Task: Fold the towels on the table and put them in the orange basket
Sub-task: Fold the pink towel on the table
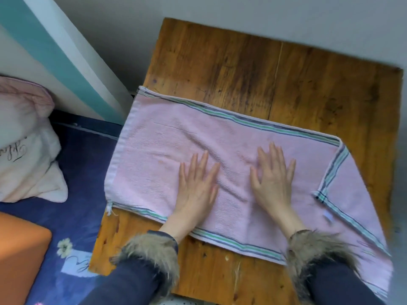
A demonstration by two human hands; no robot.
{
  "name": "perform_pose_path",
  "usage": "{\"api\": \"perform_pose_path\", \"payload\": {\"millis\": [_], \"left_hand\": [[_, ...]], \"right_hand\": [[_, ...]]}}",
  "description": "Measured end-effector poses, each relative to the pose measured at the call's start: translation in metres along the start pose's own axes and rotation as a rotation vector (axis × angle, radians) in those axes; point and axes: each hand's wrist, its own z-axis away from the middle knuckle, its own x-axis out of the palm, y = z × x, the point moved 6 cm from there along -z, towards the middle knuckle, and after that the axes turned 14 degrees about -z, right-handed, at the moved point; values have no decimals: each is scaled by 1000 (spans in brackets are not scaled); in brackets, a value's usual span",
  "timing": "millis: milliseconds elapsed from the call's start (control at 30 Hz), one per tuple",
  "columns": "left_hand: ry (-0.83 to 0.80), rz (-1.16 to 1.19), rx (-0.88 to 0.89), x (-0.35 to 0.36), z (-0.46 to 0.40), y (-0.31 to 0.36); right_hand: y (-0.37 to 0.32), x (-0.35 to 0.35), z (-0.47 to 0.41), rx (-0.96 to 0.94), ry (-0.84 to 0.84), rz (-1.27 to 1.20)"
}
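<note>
A pink towel [167, 142] with green and dark striped borders lies folded over on the wooden table [242, 69]. Its right end sticks out from under the top layer and hangs past the table's right edge. My left hand [197, 183] lies flat on the towel, fingers straight and spread. My right hand [272, 177] presses flat on the towel beside it, a hand's width to the right. Both wrists wear fur cuffs on dark sleeves. A corner of the orange basket [19, 254] shows at the lower left, off the table.
A pale pink pillow [24, 146] lies on a blue flowered bedcover [74, 172] left of the table. A grey wall runs behind the table, with a teal and white panel at the upper left. The table's far half is bare wood.
</note>
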Motion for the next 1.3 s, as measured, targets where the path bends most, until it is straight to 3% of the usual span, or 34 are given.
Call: {"api": "perform_pose_path", "payload": {"millis": [133,300,433,500,600,800,933,1000,1133,1300], "left_hand": [[-59,-68,184,15,-14,72],[-112,-91,168,19,-28,120],[-170,-98,122,30,-28,130],[-200,-97,113,35,-29,129],[-225,-101,101,34,-29,128],[-246,10,25,15,-29,136],[-133,243,-109,-1,-31,134],[-62,329,-165,-11,-29,129],[-90,375,-299,-14,-11,131],[-187,542,-450,8,10,140]], "right_hand": [[60,-42,34,101,98,55],[143,-77,68,287,57,99],[169,-92,65,180,15,77],[172,-105,58,140,96,46],[177,-128,45,234,199,-158],[153,-138,33,401,177,-662],[108,-123,19,335,-143,-886],[102,-116,12,320,-220,-859],[100,-108,-8,56,-215,-482],[61,-76,-25,-462,-299,-55]]}}
